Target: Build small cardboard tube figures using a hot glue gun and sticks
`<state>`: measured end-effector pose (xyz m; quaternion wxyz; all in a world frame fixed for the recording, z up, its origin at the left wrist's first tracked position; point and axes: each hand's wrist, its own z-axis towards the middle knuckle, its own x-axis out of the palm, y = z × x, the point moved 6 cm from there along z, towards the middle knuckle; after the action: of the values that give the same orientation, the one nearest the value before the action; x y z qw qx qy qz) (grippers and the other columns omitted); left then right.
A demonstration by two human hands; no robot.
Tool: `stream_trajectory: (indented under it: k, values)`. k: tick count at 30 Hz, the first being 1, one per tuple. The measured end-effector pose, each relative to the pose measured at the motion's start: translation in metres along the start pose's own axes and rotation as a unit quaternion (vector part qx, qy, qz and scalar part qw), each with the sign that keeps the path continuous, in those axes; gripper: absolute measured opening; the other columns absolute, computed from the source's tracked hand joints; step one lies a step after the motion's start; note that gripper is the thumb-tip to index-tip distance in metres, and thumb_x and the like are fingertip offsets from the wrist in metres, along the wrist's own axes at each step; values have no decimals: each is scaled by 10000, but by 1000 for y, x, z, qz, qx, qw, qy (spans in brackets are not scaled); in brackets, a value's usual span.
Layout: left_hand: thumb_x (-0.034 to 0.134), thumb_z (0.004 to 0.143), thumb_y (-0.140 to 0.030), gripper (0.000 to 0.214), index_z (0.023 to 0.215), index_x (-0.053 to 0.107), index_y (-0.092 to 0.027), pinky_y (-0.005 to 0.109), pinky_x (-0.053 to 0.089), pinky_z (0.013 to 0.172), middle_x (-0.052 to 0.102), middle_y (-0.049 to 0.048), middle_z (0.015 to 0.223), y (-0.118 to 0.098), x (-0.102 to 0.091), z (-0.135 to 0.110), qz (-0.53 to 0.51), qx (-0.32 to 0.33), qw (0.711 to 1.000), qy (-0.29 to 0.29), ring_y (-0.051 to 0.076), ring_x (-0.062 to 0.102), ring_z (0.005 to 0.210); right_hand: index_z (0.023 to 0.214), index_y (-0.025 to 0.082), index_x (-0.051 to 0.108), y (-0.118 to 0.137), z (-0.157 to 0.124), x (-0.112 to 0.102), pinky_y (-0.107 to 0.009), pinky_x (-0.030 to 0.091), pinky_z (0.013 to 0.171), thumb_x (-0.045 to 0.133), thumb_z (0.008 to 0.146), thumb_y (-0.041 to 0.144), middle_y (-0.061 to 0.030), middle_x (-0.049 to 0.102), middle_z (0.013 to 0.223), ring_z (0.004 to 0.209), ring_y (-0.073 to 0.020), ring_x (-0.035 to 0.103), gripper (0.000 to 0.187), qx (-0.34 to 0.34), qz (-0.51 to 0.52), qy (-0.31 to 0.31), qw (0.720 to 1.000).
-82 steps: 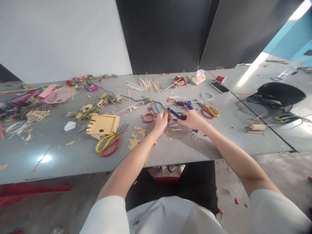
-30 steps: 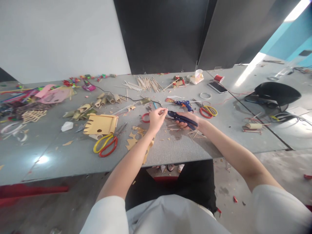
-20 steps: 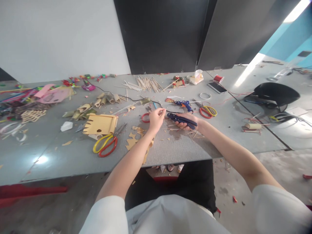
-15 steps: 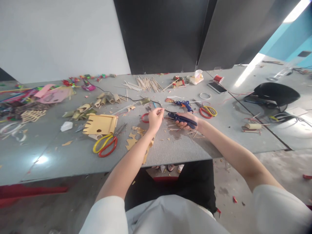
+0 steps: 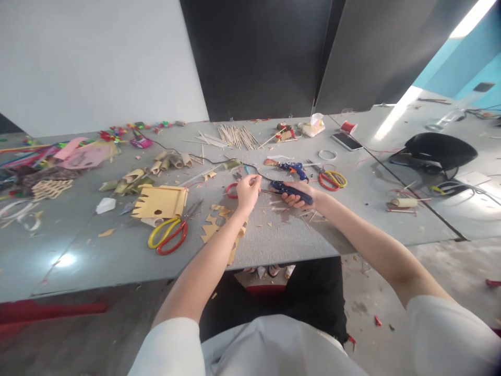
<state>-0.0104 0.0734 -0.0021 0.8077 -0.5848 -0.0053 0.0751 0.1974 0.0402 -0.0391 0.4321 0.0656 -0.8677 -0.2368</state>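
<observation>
My right hand (image 5: 298,195) is wrapped round the dark blue handles of a pair of pliers (image 5: 291,194), whose head points left. Facing it, my left hand (image 5: 249,193) is closed in a pinch. A thin stick (image 5: 269,192) seems to run from these fingertips toward the pliers' head, though it is too small to make out well. Just behind the right hand lies a blue glue gun (image 5: 291,168). The red handle of a tool (image 5: 232,191) shows beside my left hand, and cut pieces of tan board (image 5: 211,227) lie by the left forearm.
Yellow-and-red scissors (image 5: 168,235) and a notched tan board (image 5: 160,202) lie to the left. More scissors (image 5: 332,180) rest right of the glue gun. Bamboo pieces (image 5: 164,162), thin sticks (image 5: 238,137), a phone (image 5: 347,141) and a black cable (image 5: 211,160) are further back.
The pliers' handles have come closer together in my right hand. My left hand stays in nearly the same place, still pinched.
</observation>
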Motion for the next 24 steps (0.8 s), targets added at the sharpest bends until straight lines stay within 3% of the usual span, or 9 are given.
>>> stream_trajectory:
  k: [12, 15, 18, 21, 24]
  values:
    - [705, 966, -512, 333, 863, 714, -195, 271, 387, 566, 581, -9, 560, -6, 0, -3, 16, -1, 1000, 3, 149, 535, 521, 939, 209, 471, 1, 2, 3, -171, 367, 302, 247, 1128, 658, 56, 471, 577, 380, -88, 398, 537, -9, -72, -34, 997]
    - [711, 968, -514, 333, 871, 714, -195, 278, 392, 568, 588, -3, 569, -5, 0, -2, 15, -3, 1000, 4, 156, 546, 527, 927, 216, 482, 5, -6, 11, -179, 355, 294, 276, 1113, 695, 55, 473, 569, 373, -91, 378, 553, -24, -103, -29, 994]
    - [714, 967, -550, 366, 874, 716, -196, 283, 397, 569, 602, 4, 583, -3, -1, -1, 19, -2, 1000, 3, 162, 559, 534, 928, 216, 508, 14, -24, 15, -186, 342, 288, 326, 1090, 735, 47, 481, 565, 373, -92, 369, 573, -59, -156, -78, 983]
    - [713, 962, -598, 409, 887, 726, -196, 285, 405, 572, 602, 7, 585, -2, -1, -1, 21, -2, 1000, 4, 168, 564, 545, 951, 212, 550, 32, -53, 15, -212, 398, 321, 432, 1057, 741, 15, 540, 606, 409, -110, 439, 552, -146, -214, -149, 954]
    - [713, 956, -626, 436, 892, 727, -195, 284, 404, 569, 592, 4, 581, -3, -1, -1, 11, 1, 1000, 4, 163, 552, 543, 969, 204, 611, 61, -92, 3, -267, 548, 469, 473, 1045, 719, -59, 666, 723, 538, -167, 618, 538, -286, -268, -290, 873]
